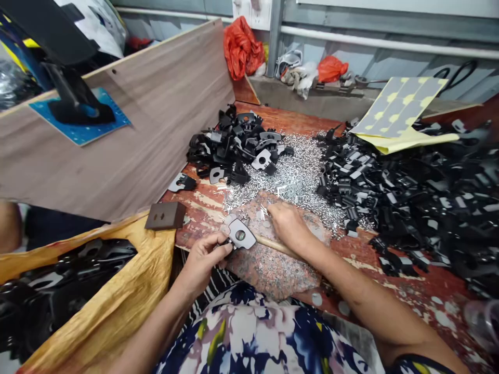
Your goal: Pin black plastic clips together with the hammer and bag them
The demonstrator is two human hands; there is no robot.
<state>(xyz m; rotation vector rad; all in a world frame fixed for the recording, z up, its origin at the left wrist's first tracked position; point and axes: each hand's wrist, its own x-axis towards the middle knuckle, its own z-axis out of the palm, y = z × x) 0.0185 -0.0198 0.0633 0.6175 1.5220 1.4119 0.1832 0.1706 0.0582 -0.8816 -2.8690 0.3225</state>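
Observation:
Between the thumb and fingers of my left hand (208, 254) is a black plastic clip part with a grey plate (240, 235), held over the near left of a speckled stone slab (268, 272). My right hand (287, 222) is closed low over the slab, its fingertips beside a few thin metal pins (264, 212); whatever they pinch is too small to make out. A wooden handle (278, 247) runs under my right wrist; the clip part hides its far end. Beyond the slab spreads a heap of shiny metal pins (300, 161).
Black and grey clip parts (237, 140) are piled at the back left, with a larger black pile (421, 192) at right under a yellow-grey sheet (401, 106). A brown block (166, 215) sits by a yellow sack (144, 270) of black parts. A wooden panel (156, 109) borders the left.

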